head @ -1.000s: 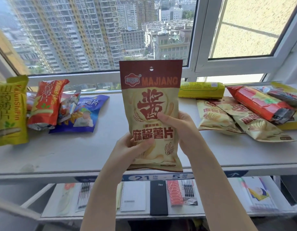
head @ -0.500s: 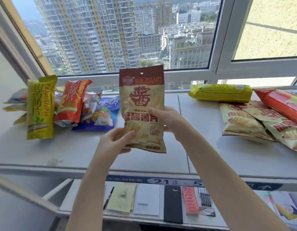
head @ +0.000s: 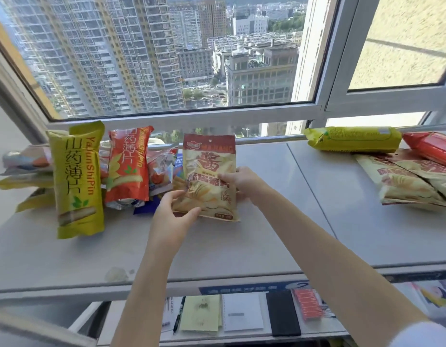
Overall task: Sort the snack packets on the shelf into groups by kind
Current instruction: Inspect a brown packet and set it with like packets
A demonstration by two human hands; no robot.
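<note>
A beige snack packet with a dark red top (head: 209,166) stands upright on the grey shelf (head: 267,221), held by both hands. My left hand (head: 173,215) pinches its lower left corner and my right hand (head: 238,181) grips its right edge. To its left stand a yellow packet (head: 78,181), an orange-red packet (head: 128,166) and a small crumpled packet (head: 160,171), with a blue packet (head: 148,207) partly hidden beneath. At the right lie two more beige packets (head: 407,184), a yellow packet (head: 352,140) and a red packet (head: 432,147).
More flat packets (head: 21,171) lie at the far left behind the yellow one. A window frame (head: 182,121) and a metal rail (head: 269,139) run along the shelf's back. Below the shelf, notebooks (head: 242,311), a pen and a black diary (head: 282,313) lie on a lower level.
Both hands have carried the beige packet away from me and leftward, down onto the shelf beside the left group. The camera has turned left.
</note>
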